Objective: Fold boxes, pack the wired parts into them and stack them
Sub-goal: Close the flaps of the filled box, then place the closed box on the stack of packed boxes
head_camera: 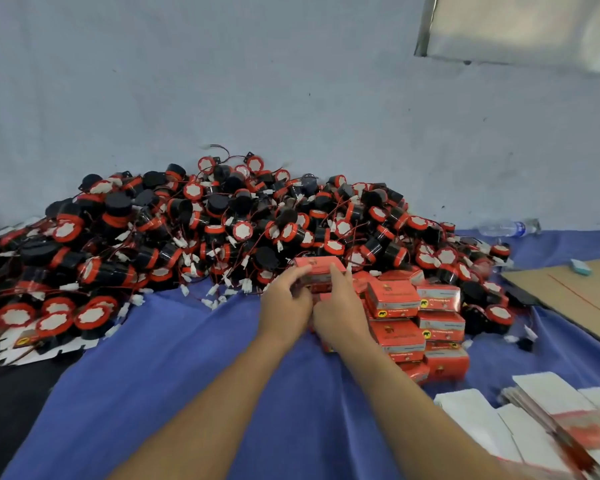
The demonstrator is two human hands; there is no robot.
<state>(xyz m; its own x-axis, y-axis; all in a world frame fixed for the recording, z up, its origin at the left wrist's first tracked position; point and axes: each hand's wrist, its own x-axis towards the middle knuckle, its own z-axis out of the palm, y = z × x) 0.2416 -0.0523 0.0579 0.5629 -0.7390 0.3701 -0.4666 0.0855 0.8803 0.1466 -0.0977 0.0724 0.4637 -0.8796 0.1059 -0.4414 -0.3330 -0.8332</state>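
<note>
Loose blanks (21, 358): white die-cut sheets, far left of the box stack, partly under wired parts. Probably waiting to be folded. Count cannot be told.
Wired parts (222, 230): one heap of black-and-red round units with red leads and white plugs, left of and behind the box stack. It lies against the wall within arm's reach, probably so parts can be picked quickly. Far too many to count, well over a hundred.
Left hand (284, 299): fingers curled onto the left end of the held box, just left of the box stack.
Held box (321, 268): one red box, closed on the faces that show, gripped between both hands at the stack's upper left corner. Judged to be on its way onto the stack.
Right hand (340, 306): fingers clamped over the near face of the held box, touching the stack's left edge.
Box stack (416, 327): red boxes laid in rows and tiers on the blue cloth (187, 358). About nine show.
Flat blanks (471, 414): several, near right of the stack, partly blurred.
Cardboard sheet (568, 292): one, right of the stack.
</note>
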